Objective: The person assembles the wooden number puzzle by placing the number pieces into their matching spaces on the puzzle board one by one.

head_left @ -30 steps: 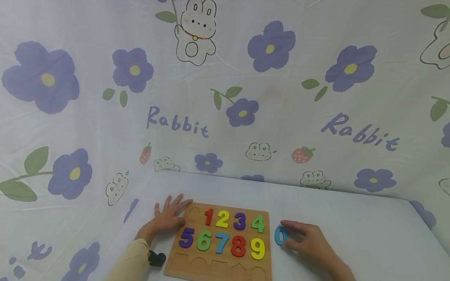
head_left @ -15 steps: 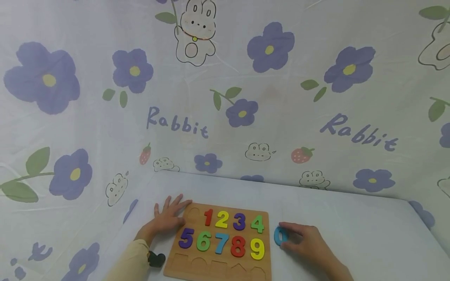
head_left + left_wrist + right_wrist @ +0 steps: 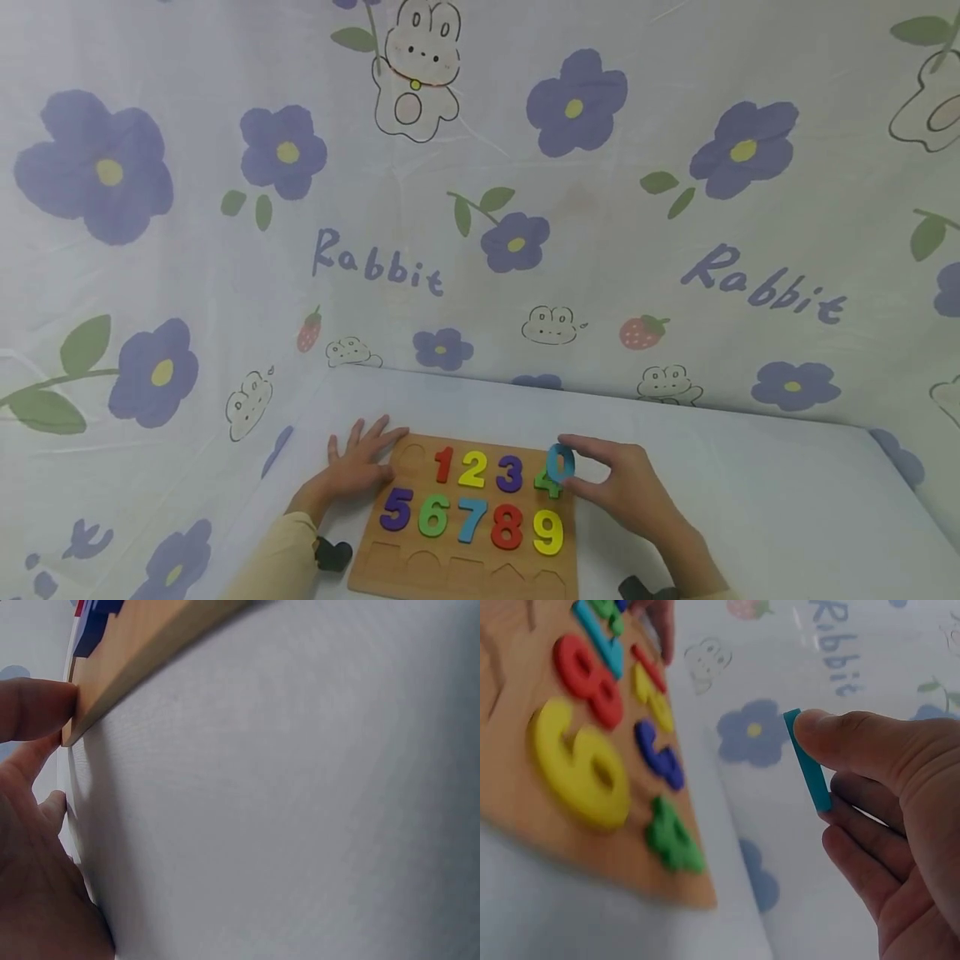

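In the head view my right hand [image 3: 633, 487] pinches a blue number 0 piece [image 3: 551, 463] between thumb and fingers. It is held up over the board's upper right corner, partly covering the green 4 [image 3: 550, 490]. Seen from the right wrist, the 0 is edge-on and raised off the board. My left hand [image 3: 352, 468] rests at the left edge of the wooden number board [image 3: 453, 548], fingers spread and straight, with thumb and index finger touching that edge. The numbers 1 to 9 lie in the board, and a rounded recess [image 3: 414, 456] at its upper left is bare.
Several bare shape recesses [image 3: 426, 562] run along the board's near side. A white table [image 3: 787, 500] carries the board. Behind it hangs a cloth [image 3: 480, 167] printed with flowers and rabbits. Dark wrist-worn pieces [image 3: 332, 553] show near both wrists.
My right hand has lifted the blue 0 from the table beside the board and moved it up and left, over the 4. The left hand has stayed at the board's edge.
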`<act>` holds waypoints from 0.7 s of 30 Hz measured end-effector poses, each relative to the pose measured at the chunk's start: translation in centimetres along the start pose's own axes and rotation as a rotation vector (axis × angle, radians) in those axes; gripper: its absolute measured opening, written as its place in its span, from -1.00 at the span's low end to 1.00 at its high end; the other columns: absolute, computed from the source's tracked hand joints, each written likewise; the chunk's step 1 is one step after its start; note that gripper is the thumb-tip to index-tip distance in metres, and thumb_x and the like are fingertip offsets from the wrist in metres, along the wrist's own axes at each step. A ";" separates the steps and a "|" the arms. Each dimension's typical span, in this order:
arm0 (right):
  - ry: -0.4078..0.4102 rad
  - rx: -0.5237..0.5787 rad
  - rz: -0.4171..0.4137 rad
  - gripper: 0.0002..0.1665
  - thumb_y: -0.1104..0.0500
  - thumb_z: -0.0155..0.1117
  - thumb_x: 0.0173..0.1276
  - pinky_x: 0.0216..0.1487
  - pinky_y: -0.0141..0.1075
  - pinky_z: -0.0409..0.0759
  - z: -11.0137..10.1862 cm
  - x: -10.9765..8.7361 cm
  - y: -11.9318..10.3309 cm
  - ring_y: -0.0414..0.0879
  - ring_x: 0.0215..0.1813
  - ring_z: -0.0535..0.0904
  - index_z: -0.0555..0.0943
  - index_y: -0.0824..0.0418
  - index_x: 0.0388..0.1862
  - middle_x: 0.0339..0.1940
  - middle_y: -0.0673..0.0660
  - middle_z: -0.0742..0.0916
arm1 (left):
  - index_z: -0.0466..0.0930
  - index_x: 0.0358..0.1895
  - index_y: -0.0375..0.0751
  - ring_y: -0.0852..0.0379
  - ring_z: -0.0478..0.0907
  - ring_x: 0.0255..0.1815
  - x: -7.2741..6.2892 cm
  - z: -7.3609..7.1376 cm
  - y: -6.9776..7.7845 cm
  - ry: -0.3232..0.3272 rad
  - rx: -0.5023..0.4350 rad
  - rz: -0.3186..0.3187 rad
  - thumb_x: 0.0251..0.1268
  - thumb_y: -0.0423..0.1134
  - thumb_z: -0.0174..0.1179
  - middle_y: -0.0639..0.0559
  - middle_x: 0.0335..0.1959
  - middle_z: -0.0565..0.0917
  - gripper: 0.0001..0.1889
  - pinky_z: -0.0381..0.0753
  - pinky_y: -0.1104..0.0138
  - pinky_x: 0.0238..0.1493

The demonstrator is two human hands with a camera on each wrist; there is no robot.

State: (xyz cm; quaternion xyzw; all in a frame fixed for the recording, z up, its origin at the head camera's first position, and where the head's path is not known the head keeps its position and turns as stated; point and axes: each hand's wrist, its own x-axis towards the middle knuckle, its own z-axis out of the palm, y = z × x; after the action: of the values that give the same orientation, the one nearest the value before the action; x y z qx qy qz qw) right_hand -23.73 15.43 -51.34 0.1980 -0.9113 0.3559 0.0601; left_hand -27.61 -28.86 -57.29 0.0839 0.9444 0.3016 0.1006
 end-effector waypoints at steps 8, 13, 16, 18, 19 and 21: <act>-0.026 0.121 -0.095 -0.34 0.04 0.66 0.35 0.44 0.07 0.68 2.0 3.1 -4.8 0.02 0.42 0.74 0.72 -0.01 0.43 0.36 -0.04 0.81 | 0.38 0.69 0.11 -0.52 -0.40 0.82 -0.2 -0.2 0.3 -0.005 0.026 -0.013 0.32 -0.18 0.24 -0.21 0.85 0.00 -0.20 -0.65 -0.57 0.58; -0.048 0.170 -0.174 -0.34 0.06 0.66 0.34 0.43 0.03 0.70 4.1 5.2 -7.4 0.01 0.40 0.75 0.73 0.04 0.42 0.34 -0.02 0.82 | 0.37 0.70 0.13 -0.51 -0.42 0.82 -0.4 -0.5 0.4 -0.017 0.028 -0.012 0.34 -0.18 0.25 -0.19 0.86 -0.01 -0.20 -0.65 -0.57 0.57; -0.063 0.195 -0.207 -0.35 0.07 0.65 0.34 0.41 0.04 0.71 5.4 6.4 -8.9 0.03 0.38 0.76 0.74 0.06 0.40 0.34 0.00 0.82 | 0.36 0.70 0.13 -0.52 -0.43 0.82 -0.3 -0.5 0.3 -0.019 0.020 -0.007 0.33 -0.17 0.24 -0.20 0.86 -0.02 -0.20 -0.66 -0.57 0.57; -0.076 0.204 -0.214 -0.36 0.06 0.65 0.34 0.42 0.05 0.71 6.3 7.1 -9.6 0.04 0.38 0.77 0.74 0.07 0.40 0.34 0.02 0.82 | 0.37 0.70 0.10 -0.54 -0.42 0.81 -0.2 -0.5 0.2 -0.017 0.010 0.001 0.33 -0.17 0.24 -0.23 0.85 -0.01 -0.20 -0.66 -0.57 0.56; -0.084 0.205 -0.213 -0.36 0.06 0.64 0.35 0.43 0.05 0.70 6.7 7.4 -9.9 0.04 0.38 0.76 0.74 0.07 0.40 0.35 0.02 0.81 | 0.37 0.70 0.10 -0.54 -0.42 0.81 -0.3 -0.5 0.2 -0.017 0.009 0.003 0.34 -0.17 0.23 -0.23 0.85 -0.01 -0.20 -0.67 -0.57 0.56; -0.105 0.200 -0.205 -0.36 0.06 0.63 0.37 0.44 0.04 0.69 7.6 8.1 -10.3 0.05 0.39 0.76 0.73 0.06 0.42 0.37 0.02 0.80 | 0.37 0.69 0.09 -0.57 -0.41 0.81 -0.4 -0.5 0.3 -0.016 0.004 0.010 0.34 -0.17 0.23 -0.26 0.84 -0.01 -0.21 -0.65 -0.59 0.55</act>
State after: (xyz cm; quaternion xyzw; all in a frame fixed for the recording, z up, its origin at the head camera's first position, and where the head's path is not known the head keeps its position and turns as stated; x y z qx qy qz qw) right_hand -26.71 0.87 -48.55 0.3136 -0.8480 0.4262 0.0282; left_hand -27.35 -28.97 -56.64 0.0913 0.9437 0.2996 0.1064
